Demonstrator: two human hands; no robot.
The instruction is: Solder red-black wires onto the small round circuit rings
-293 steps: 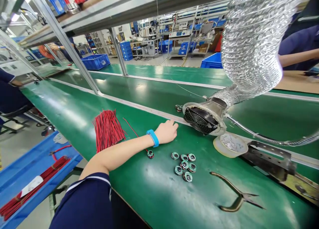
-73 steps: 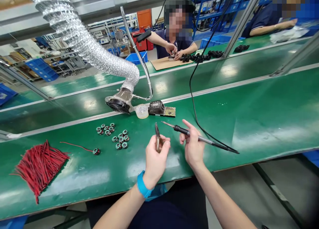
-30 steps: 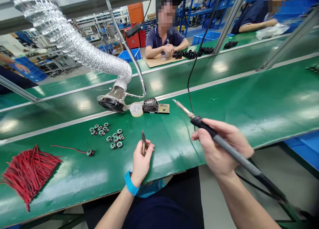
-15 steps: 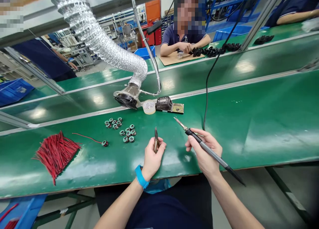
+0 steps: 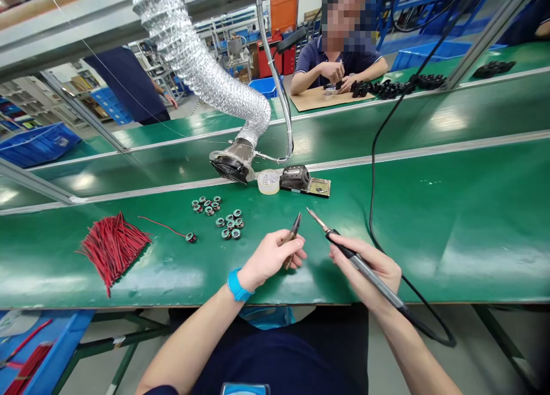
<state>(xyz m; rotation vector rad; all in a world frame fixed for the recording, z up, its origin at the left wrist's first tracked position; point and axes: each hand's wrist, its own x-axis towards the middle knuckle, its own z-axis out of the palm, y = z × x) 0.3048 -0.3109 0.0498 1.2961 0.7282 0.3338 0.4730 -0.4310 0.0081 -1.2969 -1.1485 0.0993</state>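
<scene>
My left hand (image 5: 272, 254) is closed around small pliers (image 5: 295, 227) with dark jaws and brownish handles, their tip pointing up and away from me. In my right hand (image 5: 373, 272) is a soldering iron (image 5: 365, 264), gripped like a pen; its bare metal tip angles towards the pliers, with a small gap between the two. A soldering iron stand (image 5: 295, 178) with a yellowish tray lies beyond both hands, beside a clear round container (image 5: 268, 182). Several small round coil parts with green tops (image 5: 231, 225) sit in two groups left of my hands.
A bundle of red wires (image 5: 114, 249) lies at the left, near a single part (image 5: 191, 237) with one red wire. A fume extractor hose (image 5: 215, 79) hangs over the bench (image 5: 472, 229). The iron's black cord (image 5: 374, 171) runs down on the right. A co-worker (image 5: 339, 68) sits opposite.
My left hand has moved right and turned, bringing the pliers' tip close to the iron's tip. The iron's cord now loops lower at the right. The whole view has shifted slightly.
</scene>
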